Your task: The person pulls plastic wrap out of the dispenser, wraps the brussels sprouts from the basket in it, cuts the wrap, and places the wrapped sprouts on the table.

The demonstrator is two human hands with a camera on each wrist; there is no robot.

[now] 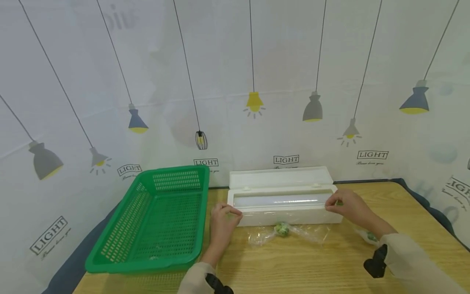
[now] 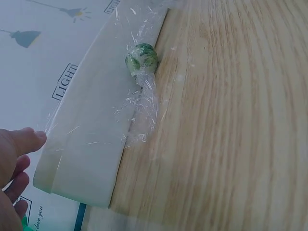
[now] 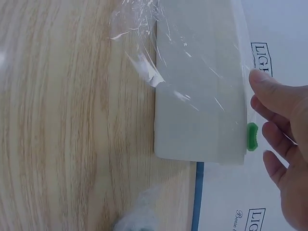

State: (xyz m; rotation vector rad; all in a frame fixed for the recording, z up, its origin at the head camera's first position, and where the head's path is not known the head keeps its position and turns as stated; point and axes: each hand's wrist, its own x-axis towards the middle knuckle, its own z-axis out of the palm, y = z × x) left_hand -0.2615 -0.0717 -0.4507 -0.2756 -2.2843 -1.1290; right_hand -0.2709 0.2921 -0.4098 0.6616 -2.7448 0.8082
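Note:
A white cling film dispenser box [image 1: 290, 216] stands at the table's back with its lid [image 1: 280, 177] raised and a film roll [image 1: 279, 200] inside. Clear cling film [image 3: 207, 67] spreads over its front wall. Twisted film encloses a small green-and-white vegetable piece [image 1: 282, 229], its kind unclear, at the foot of that wall. At the box's left front corner, my left hand [image 1: 224, 222] pinches the film's edge between thumb and fingers. My right hand [image 1: 349, 207] pinches it at the right end, beside a green slider [image 3: 252, 137].
A green plastic basket [image 1: 202, 228] with slotted sides stands left of the box. Another film-wrapped green piece [image 1: 371, 236] lies on the wooden table [image 1: 293, 269] under my right wrist. Behind hangs a white cloth [image 1: 227, 61] printed with lamps.

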